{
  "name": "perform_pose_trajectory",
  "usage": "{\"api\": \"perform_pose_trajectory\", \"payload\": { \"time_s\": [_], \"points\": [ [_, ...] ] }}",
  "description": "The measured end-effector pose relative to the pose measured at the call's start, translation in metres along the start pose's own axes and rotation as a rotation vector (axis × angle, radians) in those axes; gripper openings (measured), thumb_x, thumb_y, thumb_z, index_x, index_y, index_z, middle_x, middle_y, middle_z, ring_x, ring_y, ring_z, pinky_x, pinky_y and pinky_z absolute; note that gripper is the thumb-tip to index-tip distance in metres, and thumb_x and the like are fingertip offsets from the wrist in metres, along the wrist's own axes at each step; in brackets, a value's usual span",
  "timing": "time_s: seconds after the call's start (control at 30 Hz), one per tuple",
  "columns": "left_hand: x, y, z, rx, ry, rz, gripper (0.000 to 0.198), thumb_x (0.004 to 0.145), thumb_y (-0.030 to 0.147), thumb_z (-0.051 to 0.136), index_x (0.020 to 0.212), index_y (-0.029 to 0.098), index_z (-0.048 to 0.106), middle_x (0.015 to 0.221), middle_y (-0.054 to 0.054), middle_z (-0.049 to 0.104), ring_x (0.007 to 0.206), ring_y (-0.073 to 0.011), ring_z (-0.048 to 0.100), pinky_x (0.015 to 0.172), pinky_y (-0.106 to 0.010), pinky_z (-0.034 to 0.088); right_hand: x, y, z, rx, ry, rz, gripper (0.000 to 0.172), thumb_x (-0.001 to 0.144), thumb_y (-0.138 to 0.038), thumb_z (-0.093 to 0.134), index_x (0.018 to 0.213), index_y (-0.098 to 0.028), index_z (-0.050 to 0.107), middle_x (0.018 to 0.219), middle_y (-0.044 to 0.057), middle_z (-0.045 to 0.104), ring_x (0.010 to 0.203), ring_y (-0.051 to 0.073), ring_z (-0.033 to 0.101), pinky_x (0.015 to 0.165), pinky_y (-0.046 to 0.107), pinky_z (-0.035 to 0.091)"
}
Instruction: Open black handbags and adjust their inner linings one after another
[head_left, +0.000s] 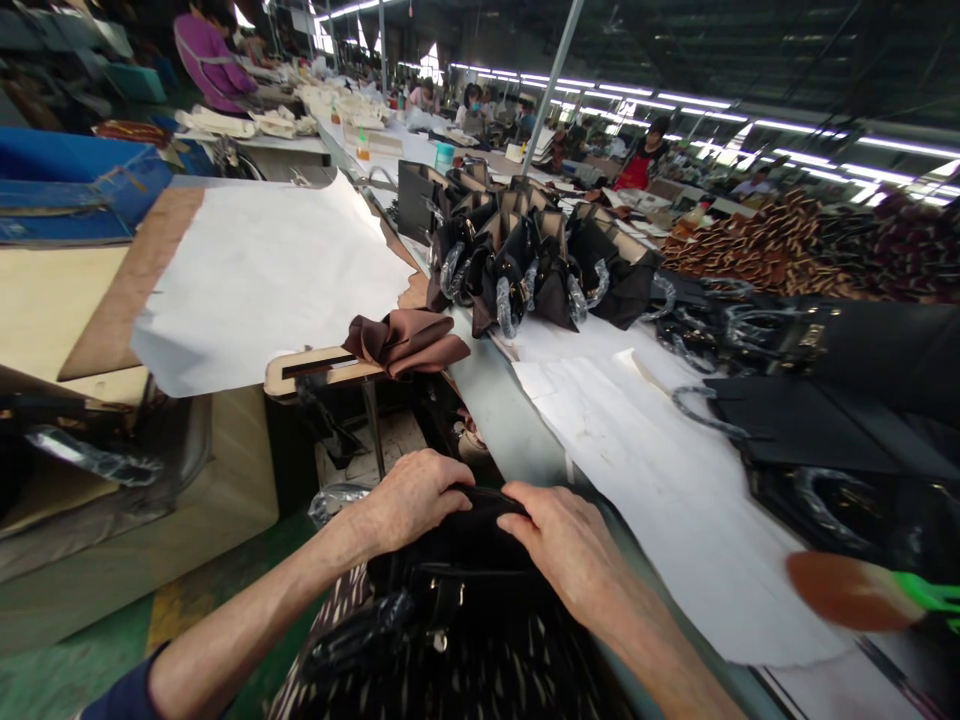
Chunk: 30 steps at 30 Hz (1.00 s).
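Note:
A black handbag (pixel 480 555) sits on my lap with its mouth facing up. Its far rim is pinched by my left hand (pixel 416 500) on the left and my right hand (pixel 559 540) on the right, a short gap between them. Both hands have thumbs on the near side of the rim and fingers over the far side. Plastic wrap covers the bag's handle (pixel 360 635), and a metal clasp (pixel 441 638) shows on the front. The bag's lower part blends into my dark patterned clothing.
Several black bags with wrapped handles (pixel 517 250) crowd the table ahead; more black bags (pixel 825 400) lie right. White paper (pixel 637 470) covers the near table. A brown cloth (pixel 409 342) rests on a narrow board (pixel 300 372). An orange bottle (pixel 855 592) lies at right. Other people sit farther back.

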<state>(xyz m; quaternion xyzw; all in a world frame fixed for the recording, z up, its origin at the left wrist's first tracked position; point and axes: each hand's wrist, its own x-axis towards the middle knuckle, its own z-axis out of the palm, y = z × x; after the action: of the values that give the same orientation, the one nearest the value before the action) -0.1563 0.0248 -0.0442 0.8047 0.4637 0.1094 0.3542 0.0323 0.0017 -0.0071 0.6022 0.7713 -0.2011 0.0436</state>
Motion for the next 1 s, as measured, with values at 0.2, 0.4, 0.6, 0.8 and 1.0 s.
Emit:
{"api": "perform_pose_trajectory", "payload": {
  "time_s": [0.2,0.4,0.6,0.8,1.0],
  "points": [
    [-0.001,-0.003,0.005,-0.011,0.034,0.006,0.012,0.081,0.025,0.054,0.086,0.023,0.065,0.081,0.002,0.067,0.078,-0.0154,0.06,0.068,-0.022,0.038,0.013,-0.003,0.001,0.002,0.013,-0.088,0.014,0.081,-0.025,0.056,0.068,-0.023,0.061,0.064,-0.002,0.063,0.063,0.014,0.056,0.057,0.025,0.029],
    [0.001,-0.003,0.005,-0.008,0.031,-0.032,0.012,0.081,0.026,0.055,0.085,0.024,0.066,0.079,0.003,0.068,0.077,-0.0155,0.06,0.068,-0.023,0.038,0.017,0.002,0.01,-0.051,0.059,-0.135,0.027,0.085,-0.027,0.05,0.06,-0.021,0.057,0.054,-0.002,0.056,0.053,0.012,0.046,0.053,0.026,0.025],
    [0.001,-0.001,0.005,-0.047,0.027,-0.064,0.012,0.079,0.025,0.056,0.085,0.024,0.066,0.078,0.003,0.067,0.074,-0.0151,0.059,0.067,-0.023,0.038,0.015,0.003,0.011,-0.047,0.06,-0.141,0.028,0.086,-0.027,0.048,0.06,-0.021,0.056,0.053,-0.001,0.051,0.052,0.012,0.042,0.053,0.026,0.024],
    [-0.006,-0.008,-0.016,-0.085,-0.049,-0.137,0.026,0.067,0.03,0.066,0.092,0.023,0.064,0.079,0.003,0.064,0.078,-0.0179,0.056,0.062,-0.021,0.036,0.018,0.007,0.011,0.075,0.041,-0.128,0.028,0.083,-0.027,0.05,0.056,-0.019,0.05,0.05,-0.004,0.04,0.05,0.01,0.03,0.052,0.026,0.021],
    [-0.007,-0.022,-0.026,-0.298,-0.148,-0.097,0.023,0.079,0.028,0.049,0.091,0.019,0.067,0.082,0.002,0.065,0.078,-0.0153,0.056,0.066,-0.019,0.037,0.018,0.011,0.011,0.198,0.028,-0.15,0.03,0.083,-0.028,0.048,0.056,-0.018,0.04,0.051,-0.006,0.037,0.052,0.009,0.028,0.053,0.024,0.021]
  ]
}}
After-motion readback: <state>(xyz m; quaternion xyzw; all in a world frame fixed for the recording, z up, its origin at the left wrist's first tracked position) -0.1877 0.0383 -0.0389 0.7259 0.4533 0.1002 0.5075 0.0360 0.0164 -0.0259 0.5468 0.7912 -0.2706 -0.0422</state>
